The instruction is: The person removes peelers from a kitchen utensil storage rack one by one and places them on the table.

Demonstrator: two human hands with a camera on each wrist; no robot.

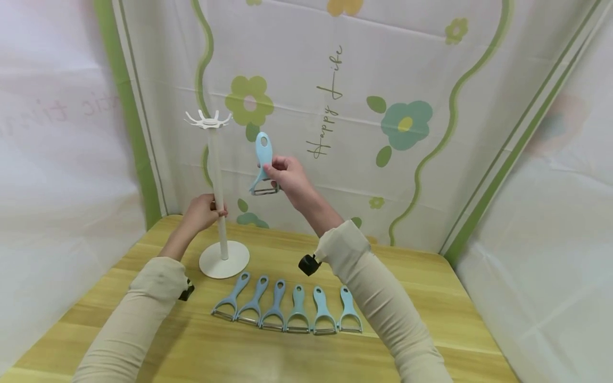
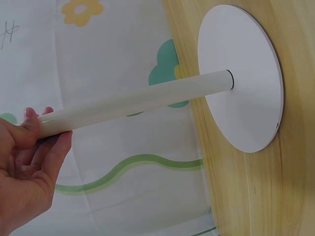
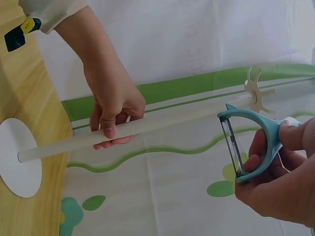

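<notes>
My left hand (image 1: 202, 211) grips the white pole of a hook stand (image 1: 216, 170) partway up its height. In the left wrist view the thumb and fingers wrap the pole (image 2: 133, 103) above the round base (image 2: 241, 78). A light blue peeler (image 1: 263, 151) is pinched in my right hand (image 1: 292, 178), handle hole up and blade down, to the right of the stand's hooks (image 1: 209, 121). The right wrist view shows the peeler's blade (image 3: 231, 145) facing the pole, with thumb and fingers around the neck of its handle.
Several blue and green peelers (image 1: 298, 306) lie in a row on the wooden table (image 1: 268, 356), handles pointing away from me, in front of the stand's base. A patterned curtain (image 1: 297, 69) hangs behind the table, with more fabric at both sides.
</notes>
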